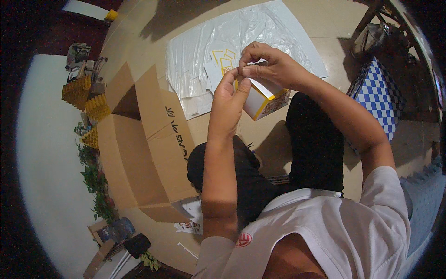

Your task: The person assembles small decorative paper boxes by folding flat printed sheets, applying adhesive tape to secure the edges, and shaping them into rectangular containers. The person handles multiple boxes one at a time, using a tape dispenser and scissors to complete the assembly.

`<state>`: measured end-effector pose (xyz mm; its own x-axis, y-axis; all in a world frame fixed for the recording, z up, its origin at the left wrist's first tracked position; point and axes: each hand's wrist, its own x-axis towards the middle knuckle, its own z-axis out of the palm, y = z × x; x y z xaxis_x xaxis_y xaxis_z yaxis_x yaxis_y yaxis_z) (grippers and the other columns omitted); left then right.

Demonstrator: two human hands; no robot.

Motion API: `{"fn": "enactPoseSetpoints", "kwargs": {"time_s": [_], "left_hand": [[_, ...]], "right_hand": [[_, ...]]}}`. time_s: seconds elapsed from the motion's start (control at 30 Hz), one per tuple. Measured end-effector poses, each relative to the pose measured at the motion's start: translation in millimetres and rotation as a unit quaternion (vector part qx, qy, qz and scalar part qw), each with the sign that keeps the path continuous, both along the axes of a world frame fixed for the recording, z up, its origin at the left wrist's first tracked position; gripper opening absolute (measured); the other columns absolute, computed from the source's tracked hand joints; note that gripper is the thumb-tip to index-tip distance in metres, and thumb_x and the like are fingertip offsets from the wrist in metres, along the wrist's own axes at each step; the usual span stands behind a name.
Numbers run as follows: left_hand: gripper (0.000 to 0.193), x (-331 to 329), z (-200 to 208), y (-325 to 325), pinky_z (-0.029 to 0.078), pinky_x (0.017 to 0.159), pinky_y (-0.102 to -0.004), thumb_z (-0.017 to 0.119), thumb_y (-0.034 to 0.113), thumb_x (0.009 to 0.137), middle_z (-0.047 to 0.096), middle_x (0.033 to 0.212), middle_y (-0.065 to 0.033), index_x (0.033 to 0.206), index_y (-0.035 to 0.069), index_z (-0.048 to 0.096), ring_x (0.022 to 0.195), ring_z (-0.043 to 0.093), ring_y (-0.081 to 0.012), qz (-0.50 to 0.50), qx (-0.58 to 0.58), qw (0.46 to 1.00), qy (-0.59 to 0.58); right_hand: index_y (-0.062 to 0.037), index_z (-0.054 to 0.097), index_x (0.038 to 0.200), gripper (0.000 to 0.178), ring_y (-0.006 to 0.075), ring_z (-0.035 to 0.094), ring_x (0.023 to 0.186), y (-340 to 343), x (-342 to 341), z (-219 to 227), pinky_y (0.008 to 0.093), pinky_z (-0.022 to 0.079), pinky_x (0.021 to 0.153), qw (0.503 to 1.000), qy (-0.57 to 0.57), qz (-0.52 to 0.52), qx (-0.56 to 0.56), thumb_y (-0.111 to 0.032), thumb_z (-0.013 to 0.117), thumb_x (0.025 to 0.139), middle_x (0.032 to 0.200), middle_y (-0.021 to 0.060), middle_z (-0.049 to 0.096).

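A small white carton with yellow edges and a printed side stands in front of me, its white top flap partly raised. At its near left corner, my left hand is closed, the thumb lying along the carton's edge. My right hand bends in from the right, thumb and fingers pinched together at the flap's upper corner. The fingertips of both hands meet there and cover the exact spot they grip. Just behind the left hand lie flat white card pieces with yellow outlines.
Under the cards is a white board wrapped in clear plastic. A large open cardboard box stands left of my legs. On the right are a blue-and-white checked box and a blue cushion. Plants line the left wall.
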<state>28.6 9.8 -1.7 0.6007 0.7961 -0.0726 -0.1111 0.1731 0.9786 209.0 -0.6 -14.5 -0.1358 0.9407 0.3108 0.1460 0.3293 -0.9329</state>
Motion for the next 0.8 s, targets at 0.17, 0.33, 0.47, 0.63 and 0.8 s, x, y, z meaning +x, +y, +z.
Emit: {"fn": "enactPoseSetpoints", "kwargs": {"time_s": [0.17, 0.33, 0.47, 0.63, 0.8], "left_hand": [[0.036, 2.8, 3.7, 0.9, 0.042, 0.093, -0.0277, 0.059, 0.016, 0.093, 0.058, 0.113, -0.0079, 0.122, -0.004, 0.051, 0.105, 0.055, -0.0136, 0.022, -0.039, 0.998, -0.042], [0.036, 4.5, -0.7, -1.0, 0.041, 0.095, -0.0291, 0.061, 0.008, 0.090, 0.057, 0.115, -0.0095, 0.123, -0.004, 0.050, 0.105, 0.055, -0.0156, 0.065, -0.020, 0.997, -0.041], [0.042, 12.9, -2.3, -2.2, 0.043, 0.094, -0.0311, 0.062, 0.005, 0.088, 0.056, 0.117, -0.0112, 0.127, 0.001, 0.047, 0.106, 0.056, -0.0182, 0.141, 0.007, 0.986, -0.084], [0.043, 17.3, 8.2, -2.4, 0.041, 0.097, -0.0362, 0.059, 0.005, 0.089, 0.052, 0.119, -0.0119, 0.128, 0.006, 0.042, 0.111, 0.050, -0.0218, 0.258, 0.063, 0.957, -0.121], [0.038, 21.4, 0.2, -5.9, 0.043, 0.091, -0.0325, 0.057, 0.007, 0.090, 0.053, 0.114, -0.0117, 0.124, 0.007, 0.042, 0.103, 0.053, -0.0184, 0.291, 0.085, 0.941, -0.150]], "right_hand": [[-0.0071, 0.067, 0.088, 0.012, 0.0169, 0.051, 0.102, 3.6, -1.7, 1.5, 0.0315, 0.040, 0.091, 0.999, -0.026, -0.004, 0.028, -0.019, 0.068, 0.086, 0.096, 0.0024, 0.057], [-0.0068, 0.068, 0.093, 0.013, 0.0199, 0.051, 0.105, 8.2, -5.2, -0.7, 0.0335, 0.040, 0.093, 1.000, -0.001, 0.019, -0.023, -0.016, 0.069, 0.085, 0.099, 0.0041, 0.058], [-0.0090, 0.064, 0.112, 0.031, 0.0265, 0.048, 0.115, 3.0, -4.2, 5.3, 0.0378, 0.037, 0.100, 0.973, -0.087, -0.197, 0.084, -0.022, 0.068, 0.084, 0.115, 0.0099, 0.057], [-0.0014, 0.024, 0.144, 0.087, 0.0374, 0.037, 0.128, -18.0, -6.0, -7.9, 0.0439, 0.027, 0.111, 0.943, 0.119, -0.273, -0.146, -0.036, 0.072, 0.080, 0.142, 0.0238, 0.033], [-0.0037, 0.012, 0.149, 0.095, 0.0351, 0.045, 0.123, -43.7, -33.4, 2.1, 0.0524, 0.042, 0.100, 0.829, 0.428, -0.064, -0.354, -0.041, 0.069, 0.083, 0.145, 0.0227, 0.029]]}}
